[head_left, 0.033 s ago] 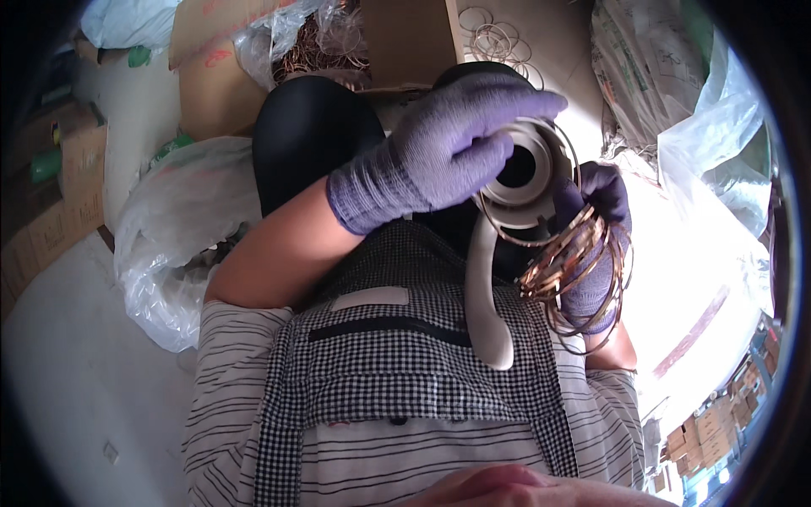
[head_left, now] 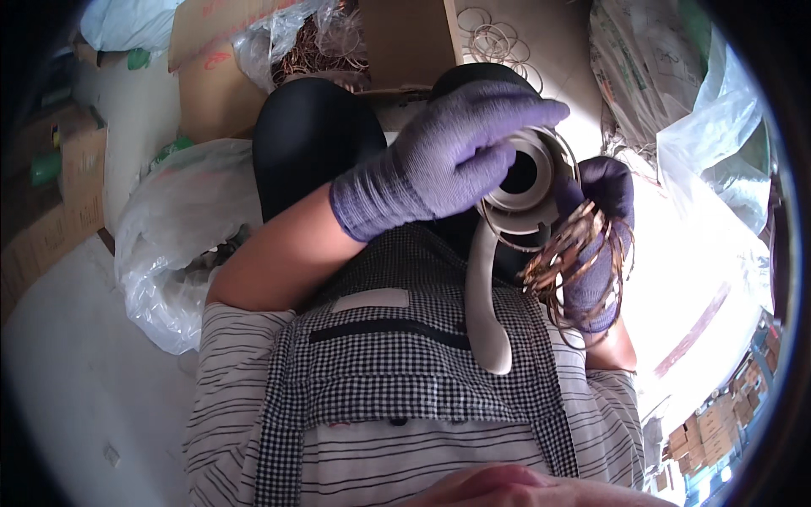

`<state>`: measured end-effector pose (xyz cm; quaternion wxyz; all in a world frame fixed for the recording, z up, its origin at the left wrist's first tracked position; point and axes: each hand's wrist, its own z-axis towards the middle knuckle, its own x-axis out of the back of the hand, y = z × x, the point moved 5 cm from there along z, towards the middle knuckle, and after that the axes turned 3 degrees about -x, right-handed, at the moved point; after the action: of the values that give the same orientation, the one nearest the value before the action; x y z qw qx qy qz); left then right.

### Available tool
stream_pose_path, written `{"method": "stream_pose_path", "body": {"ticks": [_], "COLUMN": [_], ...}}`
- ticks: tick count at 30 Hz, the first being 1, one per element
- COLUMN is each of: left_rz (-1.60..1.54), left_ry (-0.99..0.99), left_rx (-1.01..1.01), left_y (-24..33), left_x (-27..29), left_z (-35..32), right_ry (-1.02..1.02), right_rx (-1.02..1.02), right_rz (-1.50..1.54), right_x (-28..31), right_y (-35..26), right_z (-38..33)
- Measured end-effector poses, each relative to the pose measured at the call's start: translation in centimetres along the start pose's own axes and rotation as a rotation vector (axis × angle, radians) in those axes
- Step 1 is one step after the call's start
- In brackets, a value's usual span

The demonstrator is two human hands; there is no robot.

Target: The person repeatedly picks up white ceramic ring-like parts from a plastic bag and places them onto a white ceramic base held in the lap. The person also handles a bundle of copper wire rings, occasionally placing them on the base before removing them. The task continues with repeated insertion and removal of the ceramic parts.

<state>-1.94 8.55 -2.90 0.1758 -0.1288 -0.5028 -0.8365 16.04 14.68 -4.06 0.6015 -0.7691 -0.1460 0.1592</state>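
My left hand point(head_left: 439, 160), in a purple knit glove, is closed on the upper left rim of a pale grey-beige round plastic part point(head_left: 522, 221). This part has a dark central hole and a long curved handle point(head_left: 487, 313) hanging down over my apron. A thin metal ring loops around its outside. My right hand point(head_left: 604, 182), gloved alike, is at the part's right side. A bunch of copper-brown metal rings point(head_left: 564, 258) hangs from its fingers, over the palm and wrist. The right fingertips are partly hidden behind the rings and the part.
Beyond my knees stands an open cardboard box point(head_left: 414, 42) with a heap of brown rings point(head_left: 317, 46) and clear plastic. Loose rings point(head_left: 494, 38) lie on the floor beside it. Plastic bags flank me, one at the left point(head_left: 173, 228) and one at the right point(head_left: 714, 118).
The round part and its handle have shifted slightly down, and the left hand with them. The bunch of rings has swung and bunched differently on the right hand.
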Motion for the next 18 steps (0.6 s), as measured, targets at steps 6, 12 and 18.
{"method": "stream_pose_path", "body": {"ticks": [6, 12, 18], "left_rz": [-0.018, 0.161, 0.057], "left_ry": [0.204, 0.226, 0.179], "left_rx": [0.076, 0.254, 0.285], "left_y": [1.3, 2.8, 2.3], "left_x": [0.2, 0.7, 1.6], "left_z": [0.0, -1.4, -1.5], "right_ry": [-0.143, -0.148, -0.156], "right_rx": [0.003, 0.070, 0.119], "right_rz": [-0.031, -0.037, -0.158], "right_x": [0.0, 0.4, 1.0], "right_y": [0.2, 1.5, 1.9], "right_z": [0.6, 0.4, 0.6]}}
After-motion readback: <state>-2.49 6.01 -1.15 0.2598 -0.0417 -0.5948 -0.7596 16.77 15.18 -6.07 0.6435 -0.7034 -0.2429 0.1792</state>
